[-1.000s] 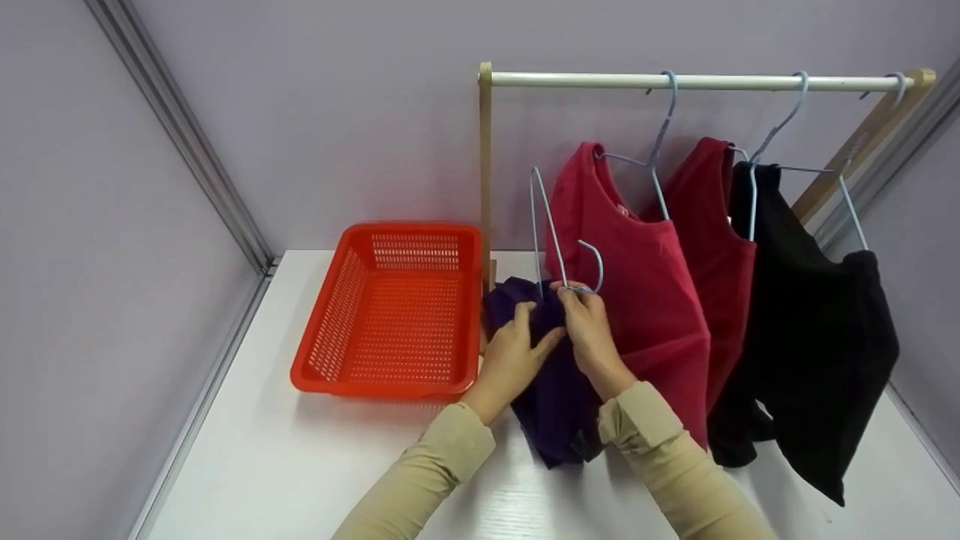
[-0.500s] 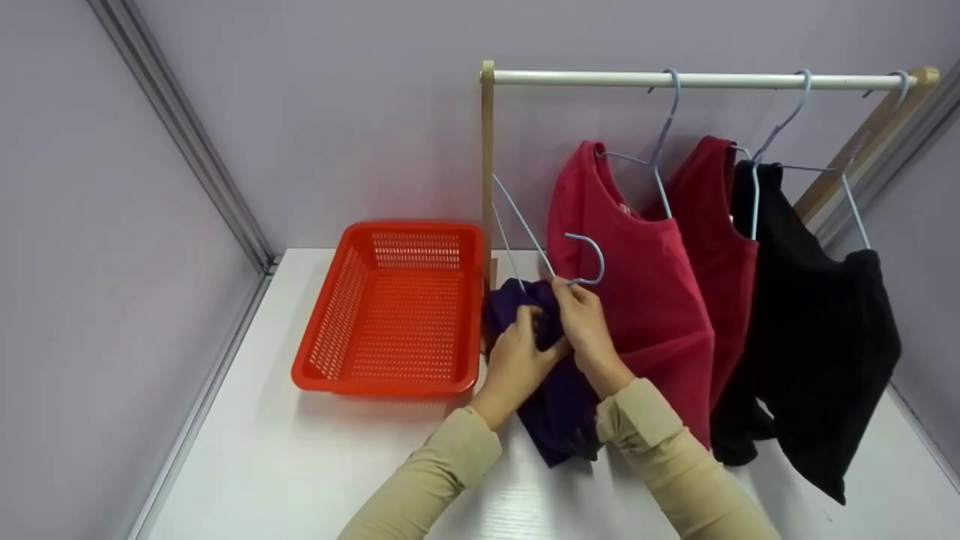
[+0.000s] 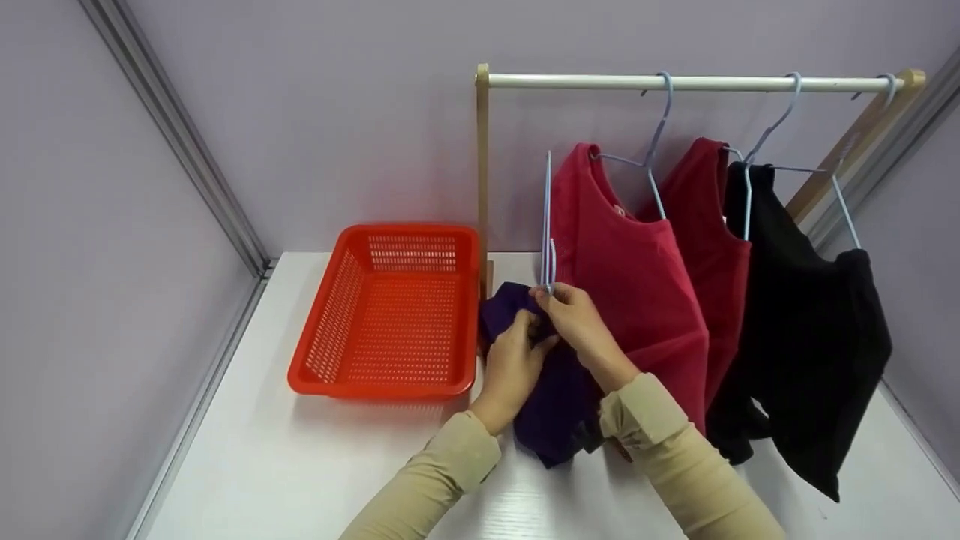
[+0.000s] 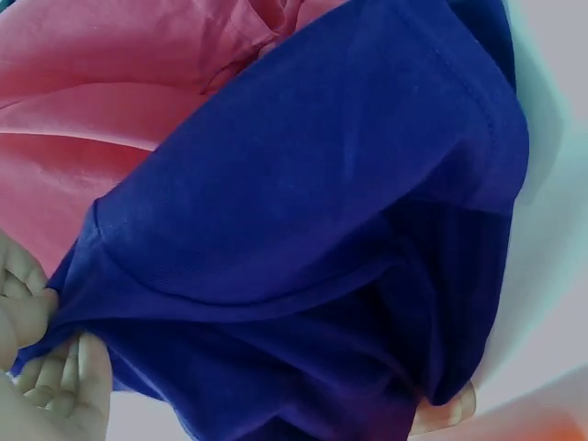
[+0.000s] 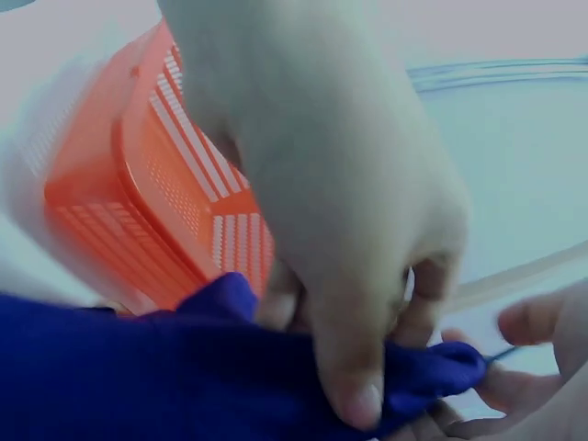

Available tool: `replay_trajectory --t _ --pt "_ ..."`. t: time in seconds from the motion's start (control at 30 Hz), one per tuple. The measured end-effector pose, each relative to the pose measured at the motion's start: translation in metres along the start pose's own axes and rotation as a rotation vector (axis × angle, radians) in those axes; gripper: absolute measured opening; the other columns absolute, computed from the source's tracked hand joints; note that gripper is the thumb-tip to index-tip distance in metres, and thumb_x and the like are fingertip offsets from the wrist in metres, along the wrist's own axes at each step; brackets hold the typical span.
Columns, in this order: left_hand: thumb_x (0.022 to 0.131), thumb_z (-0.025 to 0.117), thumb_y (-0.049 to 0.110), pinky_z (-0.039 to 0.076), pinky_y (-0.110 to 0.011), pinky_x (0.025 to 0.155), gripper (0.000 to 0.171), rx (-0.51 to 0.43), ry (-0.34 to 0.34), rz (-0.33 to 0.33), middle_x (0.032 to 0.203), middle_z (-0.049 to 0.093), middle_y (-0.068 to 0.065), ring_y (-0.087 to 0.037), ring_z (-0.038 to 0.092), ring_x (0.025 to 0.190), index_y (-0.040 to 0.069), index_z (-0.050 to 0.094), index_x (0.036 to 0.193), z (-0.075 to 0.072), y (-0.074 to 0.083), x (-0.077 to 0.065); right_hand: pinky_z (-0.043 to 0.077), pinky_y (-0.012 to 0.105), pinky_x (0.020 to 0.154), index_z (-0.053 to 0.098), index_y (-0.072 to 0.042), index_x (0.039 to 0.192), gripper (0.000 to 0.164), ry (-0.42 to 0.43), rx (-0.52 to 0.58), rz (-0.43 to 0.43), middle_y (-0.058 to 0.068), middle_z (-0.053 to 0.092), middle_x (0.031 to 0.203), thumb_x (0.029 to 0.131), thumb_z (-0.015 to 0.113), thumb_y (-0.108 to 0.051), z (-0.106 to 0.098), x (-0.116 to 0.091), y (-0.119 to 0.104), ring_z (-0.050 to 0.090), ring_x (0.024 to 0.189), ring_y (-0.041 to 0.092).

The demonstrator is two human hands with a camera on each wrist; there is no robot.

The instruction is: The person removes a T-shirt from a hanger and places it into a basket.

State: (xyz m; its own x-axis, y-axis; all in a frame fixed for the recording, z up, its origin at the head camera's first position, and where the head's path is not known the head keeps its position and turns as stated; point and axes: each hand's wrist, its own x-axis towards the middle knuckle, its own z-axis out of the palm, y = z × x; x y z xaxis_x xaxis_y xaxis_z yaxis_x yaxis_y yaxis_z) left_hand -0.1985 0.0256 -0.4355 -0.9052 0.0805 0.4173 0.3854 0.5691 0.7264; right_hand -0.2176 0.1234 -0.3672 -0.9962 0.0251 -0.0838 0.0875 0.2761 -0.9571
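Note:
In the head view, a dark purple garment (image 3: 551, 412) hangs bunched in front of the rack's left post. My left hand (image 3: 512, 367) pinches its upper part between thumb and fingers. Just right of it, my right hand (image 3: 581, 322) grips a light blue wire hanger (image 3: 546, 217) near its hook. The hanger stands edge-on above the garment, its lower end hidden by cloth and fingers. Filling much of the left wrist view is the same garment (image 4: 303, 202), looking blue. Fingers press into the folded cloth (image 5: 184, 377) in the right wrist view.
A red plastic basket (image 3: 401, 330) sits on the white table (image 3: 300, 465) to the left. From the rack's rod (image 3: 570, 81) hang a pink top (image 3: 630, 285), a dark red top (image 3: 694, 202) and a black garment (image 3: 810, 322), each on a wire hanger.
The hanger swung left, then turned back upright and now shows edge-on, its hook drawn in beside it. My right hand moved slightly left; the left hand stays on the purple cloth.

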Motion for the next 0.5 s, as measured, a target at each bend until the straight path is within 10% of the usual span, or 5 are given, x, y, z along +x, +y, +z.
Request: replay_trajectory --t 0.5 --pt "0.090 0.062 0.019 0.053 -0.030 0.073 0.011 -0.028 0.052 0.056 0.091 0.070 -0.004 -0.016 0.066 0.080 0.008 0.059 0.095 0.001 -0.001 0.000 0.044 0.032 0.083 0.065 0.001 0.116 0.029 -0.009 -0.414 -0.198 0.019 0.068 0.106 0.093 0.049 -0.007 -0.016 0.009 -0.014 0.056 0.091 0.022"
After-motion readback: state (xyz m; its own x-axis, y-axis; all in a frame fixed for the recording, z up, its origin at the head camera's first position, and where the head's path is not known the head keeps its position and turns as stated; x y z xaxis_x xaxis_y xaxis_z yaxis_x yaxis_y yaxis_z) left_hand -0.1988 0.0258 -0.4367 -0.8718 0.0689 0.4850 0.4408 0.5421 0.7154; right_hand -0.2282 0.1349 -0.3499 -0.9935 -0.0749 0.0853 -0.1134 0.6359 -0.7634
